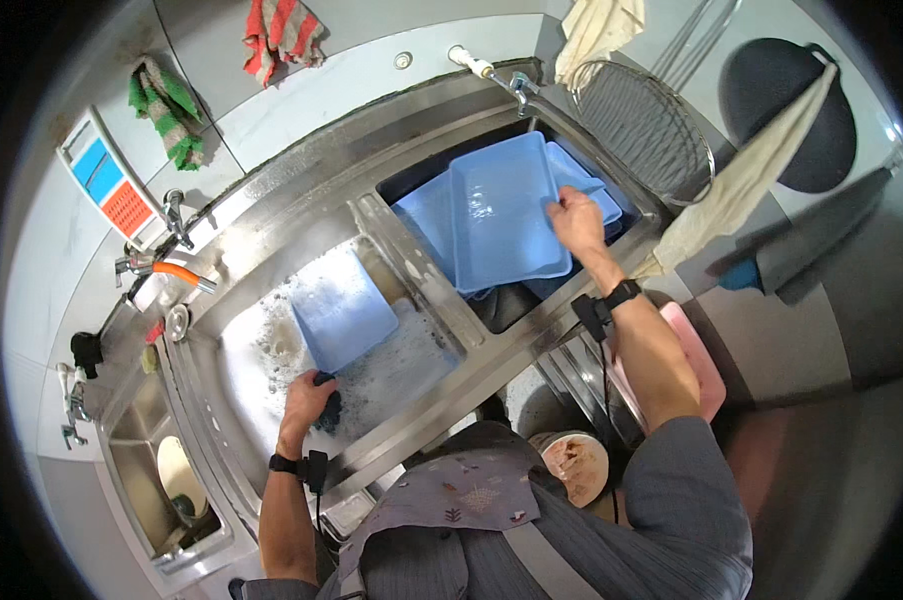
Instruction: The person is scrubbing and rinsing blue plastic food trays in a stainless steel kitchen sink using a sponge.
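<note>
My right hand (577, 223) grips the right edge of a blue plastic tray (505, 214) over the right basin of a steel sink (414, 262). More blue trays (429, 217) lie under and beside that one. Over the left basin, my left hand (306, 403) holds a dark scrubbing pad or cloth (329, 412) at the edge of the suds. Just above this hand, another blue tray (350, 315) lies partly in the foamy water (391, 386), its upper part covered in foam. The pad is partly hidden by my fingers.
Taps (522, 94) (185, 275) stand along the back. A wire strainer (642, 131), a cream cloth (744, 180) and a black pan (793, 112) hang at the right. A small sink (140, 457) holds dishes at the left. Below the sink edge stand a pink tray (695, 360) and a bucket (575, 469).
</note>
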Action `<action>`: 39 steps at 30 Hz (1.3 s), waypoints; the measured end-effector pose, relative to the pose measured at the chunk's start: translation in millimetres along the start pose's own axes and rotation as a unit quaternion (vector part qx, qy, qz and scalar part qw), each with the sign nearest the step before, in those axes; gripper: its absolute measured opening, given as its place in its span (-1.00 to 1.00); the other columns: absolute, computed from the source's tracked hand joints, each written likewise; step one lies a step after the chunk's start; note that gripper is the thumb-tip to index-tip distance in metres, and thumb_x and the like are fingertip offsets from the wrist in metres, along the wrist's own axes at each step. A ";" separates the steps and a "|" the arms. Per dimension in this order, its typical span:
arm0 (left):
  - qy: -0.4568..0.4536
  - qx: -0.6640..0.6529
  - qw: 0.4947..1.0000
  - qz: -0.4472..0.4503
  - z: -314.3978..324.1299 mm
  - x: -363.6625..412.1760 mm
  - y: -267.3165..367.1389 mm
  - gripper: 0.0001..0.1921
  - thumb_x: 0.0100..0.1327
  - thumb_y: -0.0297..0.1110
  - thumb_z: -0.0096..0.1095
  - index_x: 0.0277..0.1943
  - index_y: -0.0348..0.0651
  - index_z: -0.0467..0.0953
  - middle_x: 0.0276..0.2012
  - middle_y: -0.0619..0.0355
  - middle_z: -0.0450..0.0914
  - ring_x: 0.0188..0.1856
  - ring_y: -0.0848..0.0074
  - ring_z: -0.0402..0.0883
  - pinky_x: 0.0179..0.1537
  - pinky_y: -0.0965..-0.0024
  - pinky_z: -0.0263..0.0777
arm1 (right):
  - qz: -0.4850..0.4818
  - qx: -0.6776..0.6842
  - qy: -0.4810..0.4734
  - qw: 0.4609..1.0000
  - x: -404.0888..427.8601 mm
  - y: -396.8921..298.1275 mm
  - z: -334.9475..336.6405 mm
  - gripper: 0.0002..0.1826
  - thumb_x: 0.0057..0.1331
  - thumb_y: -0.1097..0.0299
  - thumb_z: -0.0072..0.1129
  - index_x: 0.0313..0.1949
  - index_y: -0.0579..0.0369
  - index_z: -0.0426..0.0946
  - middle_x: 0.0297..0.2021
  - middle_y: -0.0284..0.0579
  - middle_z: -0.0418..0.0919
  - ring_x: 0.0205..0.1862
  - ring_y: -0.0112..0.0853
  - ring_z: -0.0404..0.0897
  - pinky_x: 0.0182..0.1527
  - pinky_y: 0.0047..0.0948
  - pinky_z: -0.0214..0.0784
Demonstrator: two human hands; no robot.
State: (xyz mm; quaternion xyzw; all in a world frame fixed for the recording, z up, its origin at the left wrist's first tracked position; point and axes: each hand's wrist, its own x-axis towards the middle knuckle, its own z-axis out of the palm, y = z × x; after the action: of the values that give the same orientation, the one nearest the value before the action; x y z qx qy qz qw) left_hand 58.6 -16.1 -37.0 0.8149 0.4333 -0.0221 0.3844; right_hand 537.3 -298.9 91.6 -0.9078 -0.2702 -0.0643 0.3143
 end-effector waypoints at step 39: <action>0.042 0.093 0.995 -0.024 73.4 -26.0 73.5 -0.60 0.20 -0.09 0.43 -0.14 -0.30 0.62 -0.27 -0.28 0.69 -0.15 -0.17 0.69 -0.13 -0.05 0.53 | -0.534 -0.322 -0.676 0.393 16.7 88.8 167.2 -0.73 0.36 0.36 0.11 -0.18 0.27 0.75 -0.26 0.07 0.73 -0.29 -0.04 0.61 -0.25 -0.01 0.46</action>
State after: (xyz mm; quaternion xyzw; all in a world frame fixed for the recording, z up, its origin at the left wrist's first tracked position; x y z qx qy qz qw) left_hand 117.4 -105.5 -34.4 0.8367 0.4644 -0.0373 0.2880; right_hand 589.7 -248.5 -84.0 -0.3567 -0.7829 0.3335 -0.3854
